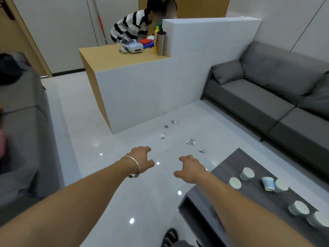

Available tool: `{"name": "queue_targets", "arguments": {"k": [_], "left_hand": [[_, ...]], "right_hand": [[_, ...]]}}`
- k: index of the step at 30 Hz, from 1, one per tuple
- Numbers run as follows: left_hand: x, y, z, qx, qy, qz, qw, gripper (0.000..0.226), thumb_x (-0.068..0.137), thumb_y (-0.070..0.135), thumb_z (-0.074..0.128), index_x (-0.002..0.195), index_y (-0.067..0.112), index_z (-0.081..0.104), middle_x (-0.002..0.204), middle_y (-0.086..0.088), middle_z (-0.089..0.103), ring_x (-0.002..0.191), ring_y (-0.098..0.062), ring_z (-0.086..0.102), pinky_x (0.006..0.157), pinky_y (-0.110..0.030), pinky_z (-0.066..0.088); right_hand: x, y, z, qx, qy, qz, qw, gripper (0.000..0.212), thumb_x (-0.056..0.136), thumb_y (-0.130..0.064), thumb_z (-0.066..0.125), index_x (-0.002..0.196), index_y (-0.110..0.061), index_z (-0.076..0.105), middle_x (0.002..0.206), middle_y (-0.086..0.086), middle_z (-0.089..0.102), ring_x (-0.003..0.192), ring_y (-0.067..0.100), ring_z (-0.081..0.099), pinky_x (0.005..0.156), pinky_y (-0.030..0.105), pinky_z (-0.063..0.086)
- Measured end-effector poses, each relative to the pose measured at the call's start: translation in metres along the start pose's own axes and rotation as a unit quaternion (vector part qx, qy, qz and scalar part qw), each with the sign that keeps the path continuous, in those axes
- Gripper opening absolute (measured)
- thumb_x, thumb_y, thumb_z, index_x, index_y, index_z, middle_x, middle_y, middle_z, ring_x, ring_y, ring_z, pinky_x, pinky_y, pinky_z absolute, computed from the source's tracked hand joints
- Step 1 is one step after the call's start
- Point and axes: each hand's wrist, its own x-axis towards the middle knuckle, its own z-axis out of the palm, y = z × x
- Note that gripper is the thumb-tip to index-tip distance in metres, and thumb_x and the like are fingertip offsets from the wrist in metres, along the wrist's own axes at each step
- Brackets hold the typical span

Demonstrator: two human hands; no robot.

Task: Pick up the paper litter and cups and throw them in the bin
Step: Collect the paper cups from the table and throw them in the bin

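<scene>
Nearby, cups (pixel 247 173) on dark table (pixel 236 162)

Grey sofa (pixel 263 97), glossy wht floor (pixel 85 122)

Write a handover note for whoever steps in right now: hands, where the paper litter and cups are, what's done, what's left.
Hands: left hand and right hand are stretched forward over the floor, both empty, fingers loosely curled.
Paper litter: five crumpled scraps lie on the floor ahead, beyond the hands.
Cups: six cups sit on the dark coffee table to the right.
Done: nothing picked up, as far as shows.
Left: all scraps and cups; the bin is not in view.
</scene>
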Motion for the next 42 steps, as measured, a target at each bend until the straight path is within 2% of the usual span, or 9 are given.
{"name": "queue_targets", "arguments": {"k": [10, 13, 19, 26, 33, 37, 42], "left_hand": [[0.203, -0.002, -0.082, 0.045, -0.026, -0.017, 0.998, 0.064, 0.087, 0.042, 0.051, 0.145, 0.023, 0.032, 0.146, -0.001, 0.039, 0.132, -0.022, 0.037, 0.104, -0.041, 0.039], [0.262, 0.005, -0.113, 0.045, -0.006, -0.025, 0.999, 0.064, 0.087, 0.042, 0.051, 0.144, 0.022, 0.032, 0.144, -0.003, 0.04, 0.13, -0.023, 0.04, 0.102, -0.04, 0.041], [0.38, 0.043, -0.132, 0.064, -0.048, 0.023, 0.997, 0.065, 0.086, 0.043, 0.052, 0.145, 0.022, 0.032, 0.144, -0.003, 0.04, 0.129, -0.023, 0.041, 0.102, -0.041, 0.041], [0.545, 0.099, -0.131, 0.078, -0.11, 0.095, 0.986, 0.065, 0.087, 0.043, 0.052, 0.145, 0.022, 0.033, 0.145, -0.005, 0.04, 0.13, -0.025, 0.039, 0.104, -0.041, 0.038], [0.666, 0.176, -0.111, 0.098, -0.172, 0.143, 0.97, 0.065, 0.086, 0.043, 0.054, 0.144, 0.019, 0.034, 0.142, -0.008, 0.044, 0.127, -0.027, 0.043, 0.103, -0.039, 0.038], [0.719, 0.221, -0.069, 0.108, -0.215, 0.15, 0.959, 0.065, 0.087, 0.041, 0.054, 0.145, 0.019, 0.033, 0.144, -0.008, 0.042, 0.129, -0.026, 0.041, 0.105, -0.038, 0.037], [0.791, 0.258, 0.001, 0.106, -0.24, 0.106, 0.959, 0.063, 0.087, 0.041, 0.053, 0.144, 0.021, 0.033, 0.142, -0.006, 0.043, 0.129, -0.023, 0.042, 0.104, -0.039, 0.038]], "right_hand": [[0.208, 0.0, -0.092, 0.035, -0.002, -0.004, 0.999, 0.073, 0.087, -0.046, 0.06, 0.147, -0.017, 0.031, 0.146, 0.007, 0.033, 0.133, 0.028, 0.034, 0.102, 0.039, 0.039], [0.255, 0.007, -0.127, 0.045, 0.013, -0.006, 0.999, 0.073, 0.087, -0.046, 0.059, 0.148, -0.018, 0.03, 0.146, 0.007, 0.033, 0.133, 0.027, 0.034, 0.102, 0.039, 0.04], [0.333, 0.052, -0.173, 0.075, 0.014, 0.051, 0.996, 0.075, 0.089, -0.046, 0.059, 0.15, -0.017, 0.028, 0.149, 0.007, 0.03, 0.135, 0.028, 0.033, 0.104, 0.04, 0.038], [0.421, 0.123, -0.209, 0.116, 0.002, 0.161, 0.98, 0.072, 0.088, -0.044, 0.06, 0.148, -0.019, 0.03, 0.146, 0.007, 0.034, 0.132, 0.028, 0.036, 0.102, 0.036, 0.037], [0.486, 0.207, -0.233, 0.176, 0.011, 0.247, 0.953, 0.078, 0.089, -0.046, 0.061, 0.152, -0.017, 0.025, 0.151, 0.008, 0.028, 0.136, 0.029, 0.033, 0.106, 0.04, 0.038], [0.532, 0.263, -0.227, 0.206, -0.004, 0.25, 0.946, 0.077, 0.089, -0.045, 0.06, 0.151, -0.018, 0.024, 0.151, 0.008, 0.029, 0.134, 0.028, 0.033, 0.104, 0.038, 0.038], [0.611, 0.348, -0.201, 0.22, -0.035, 0.236, 0.946, 0.074, 0.088, -0.042, 0.059, 0.15, -0.019, 0.027, 0.147, 0.007, 0.033, 0.13, 0.026, 0.036, 0.1, 0.036, 0.041]]}}
